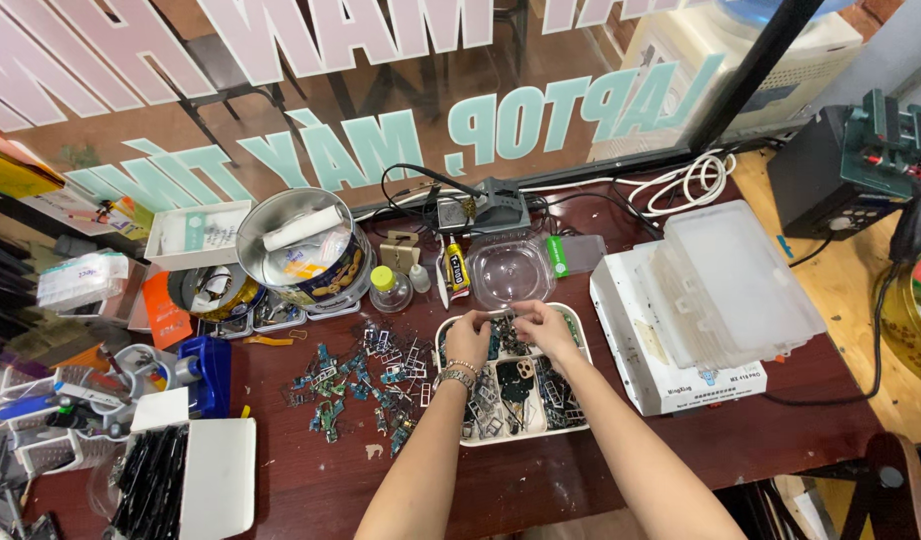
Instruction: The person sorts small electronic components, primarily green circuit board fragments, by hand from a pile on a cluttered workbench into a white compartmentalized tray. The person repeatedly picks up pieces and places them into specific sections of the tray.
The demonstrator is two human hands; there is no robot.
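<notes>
Both hands meet over the far end of the white tray, which sits on the dark counter. The left hand and the right hand are closed, pinching a small metal part between their fingertips, just above the tray's heap of dark scraps. Left of the tray lies a scatter of blue and silver bits; behind the tray stands a clear bowl. The step in hand looks like sorting 1 piece; it calls for a fine, steady pinch.
</notes>
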